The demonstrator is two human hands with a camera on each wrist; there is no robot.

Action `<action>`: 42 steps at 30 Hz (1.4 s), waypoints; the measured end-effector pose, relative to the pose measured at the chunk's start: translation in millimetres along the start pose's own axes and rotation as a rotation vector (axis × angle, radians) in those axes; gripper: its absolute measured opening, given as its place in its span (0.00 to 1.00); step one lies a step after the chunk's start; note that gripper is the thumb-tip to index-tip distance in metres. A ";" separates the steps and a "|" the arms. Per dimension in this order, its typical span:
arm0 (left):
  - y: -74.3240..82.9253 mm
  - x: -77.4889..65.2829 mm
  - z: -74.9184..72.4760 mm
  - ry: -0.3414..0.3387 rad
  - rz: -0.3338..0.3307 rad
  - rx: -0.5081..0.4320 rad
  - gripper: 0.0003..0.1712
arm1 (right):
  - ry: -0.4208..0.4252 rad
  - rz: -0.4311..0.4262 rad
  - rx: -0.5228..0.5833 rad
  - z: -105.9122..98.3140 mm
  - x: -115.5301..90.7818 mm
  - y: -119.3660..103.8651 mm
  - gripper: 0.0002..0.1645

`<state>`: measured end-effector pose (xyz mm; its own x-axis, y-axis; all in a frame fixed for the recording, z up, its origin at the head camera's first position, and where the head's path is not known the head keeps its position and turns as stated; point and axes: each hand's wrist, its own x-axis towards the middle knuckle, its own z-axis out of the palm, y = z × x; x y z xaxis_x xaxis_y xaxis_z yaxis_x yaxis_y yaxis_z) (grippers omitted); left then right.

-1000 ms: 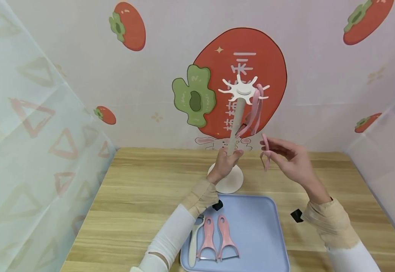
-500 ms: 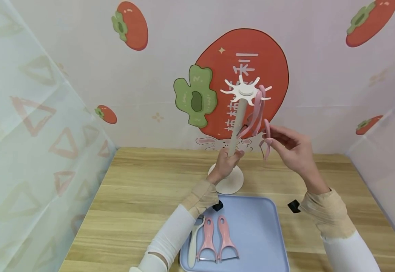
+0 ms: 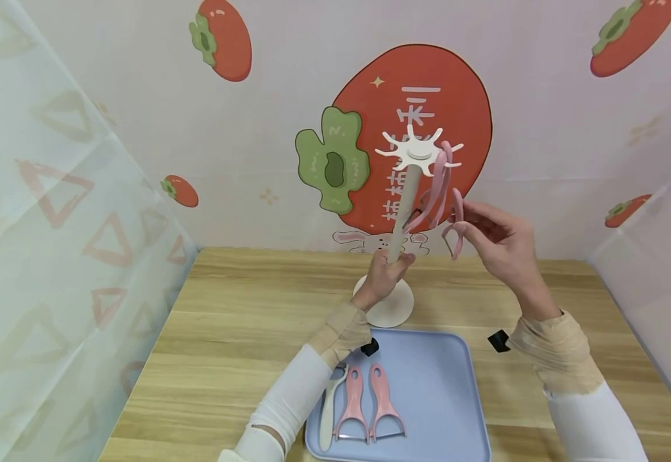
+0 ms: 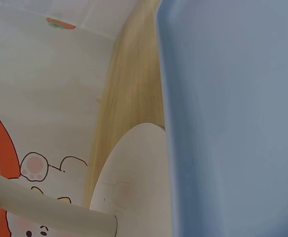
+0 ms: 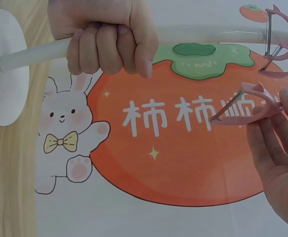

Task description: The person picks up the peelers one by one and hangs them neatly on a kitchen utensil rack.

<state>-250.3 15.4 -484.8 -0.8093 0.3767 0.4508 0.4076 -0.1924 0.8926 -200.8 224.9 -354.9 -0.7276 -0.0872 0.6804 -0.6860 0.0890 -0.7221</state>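
Left hand (image 3: 384, 276), mid-frame in the head view, clenched round the pole (image 3: 407, 212) of the stand; the right wrist view shows its fingers wrapped fully about it. Right hand (image 3: 503, 244), right of centre, pinches a pink peeler (image 3: 458, 206) between thumb and fingers, handle end up, blade end down. This peeler sits below the right-hand hooks (image 3: 419, 151), just beside two hung peelers (image 3: 441, 183); a narrow gap separates them in the head view and the right wrist view (tightest spot noted). The hooks pointing left and up carry nothing, with only wall behind them. To the right of the right hand, wide open room runs to the side wall at the frame's right edge. The base (image 3: 396, 311) stands on the table (image 3: 226, 333), close against the far rim of the tray (image 3: 436, 391); contact cannot be told. In the tray, lower centre, a pale peeler (image 3: 327, 414) lies along the left rim, with two pink peelers (image 3: 382, 398) beside it, blade ends toward the bottom of the frame; the tray's right half is open floor. Table edge meets the back wall behind the base.
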 end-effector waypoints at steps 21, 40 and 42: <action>-0.3 0.0 0.6 -0.011 0.000 -0.029 0.28 | 0.017 -0.043 -0.003 3.7 17.2 -12.3 0.24; 0.2 -0.6 -0.6 -0.001 -0.008 -0.011 0.22 | 0.070 -0.068 0.035 10.5 35.4 -22.9 0.22; 0.5 -0.6 -0.1 0.002 -0.019 -0.013 0.24 | 0.073 -0.072 0.039 10.7 36.8 -24.3 0.22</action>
<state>-249.6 15.0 -484.6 -0.8174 0.3788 0.4341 0.3870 -0.1971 0.9008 -211.0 208.9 -313.6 -0.6755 -0.0192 0.7371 -0.7371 0.0463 -0.6742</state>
